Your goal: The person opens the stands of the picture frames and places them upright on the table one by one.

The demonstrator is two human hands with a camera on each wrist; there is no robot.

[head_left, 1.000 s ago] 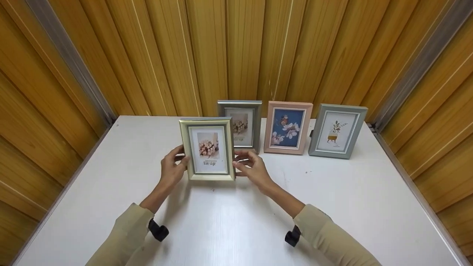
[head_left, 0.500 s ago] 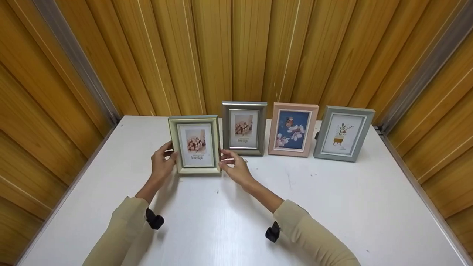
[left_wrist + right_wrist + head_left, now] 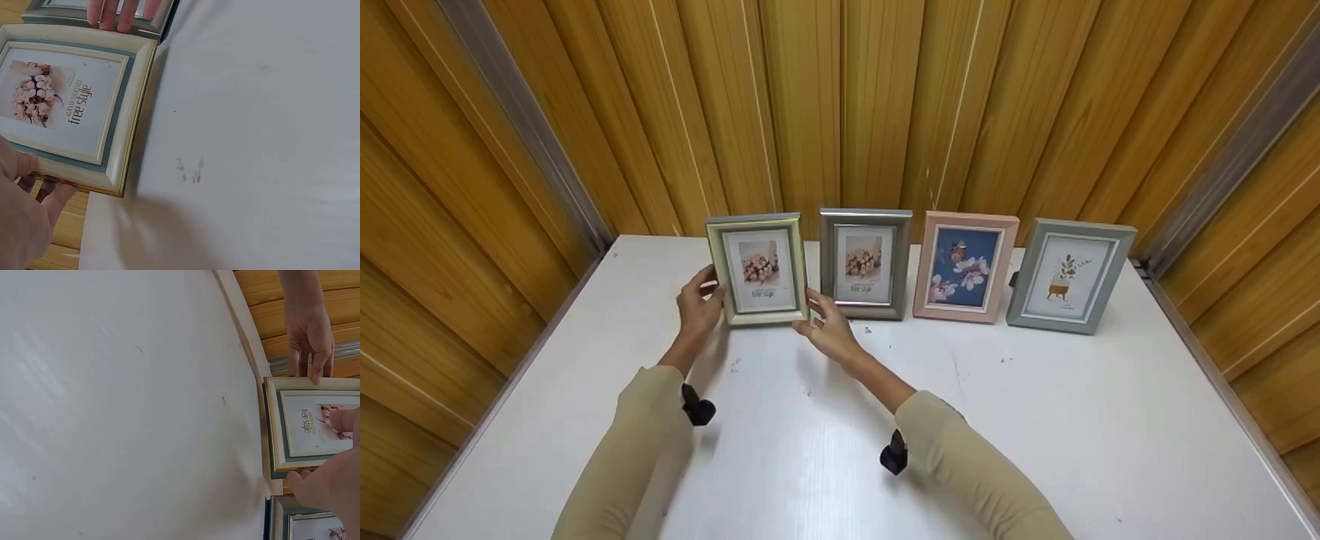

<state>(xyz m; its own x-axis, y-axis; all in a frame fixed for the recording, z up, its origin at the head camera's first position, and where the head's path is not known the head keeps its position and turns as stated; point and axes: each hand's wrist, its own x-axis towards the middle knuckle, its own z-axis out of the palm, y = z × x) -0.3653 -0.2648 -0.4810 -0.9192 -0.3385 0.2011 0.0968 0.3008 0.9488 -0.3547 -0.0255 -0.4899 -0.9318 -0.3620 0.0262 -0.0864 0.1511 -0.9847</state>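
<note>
A cream picture frame (image 3: 761,271) with a pink flower picture stands upright at the left of a row of frames. My left hand (image 3: 701,304) grips its left side, thumb at the front edge and fingers along the side, as the left wrist view also shows. At its lower right corner is my right hand (image 3: 832,330), fingers extended near the right edge and thumb apart from the fingers. In the left wrist view, the right hand's straight fingertips (image 3: 125,19) overlap the neighbouring grey-brown picture frame (image 3: 866,262), which bears a similar flower picture.
Further right stand a pink picture frame (image 3: 966,266) with blossoms on blue and a grey-green picture frame (image 3: 1071,276) with a potted plant. The white table (image 3: 997,435) has small dark marks. Wood-patterned panels (image 3: 795,105) rise behind and at both sides.
Both hands have moved the cream frame left and back, into line with the others, uncovering the grey-brown frame. The right hand's hold has loosened, its fingers now straighter. The head view has shifted slightly.
</note>
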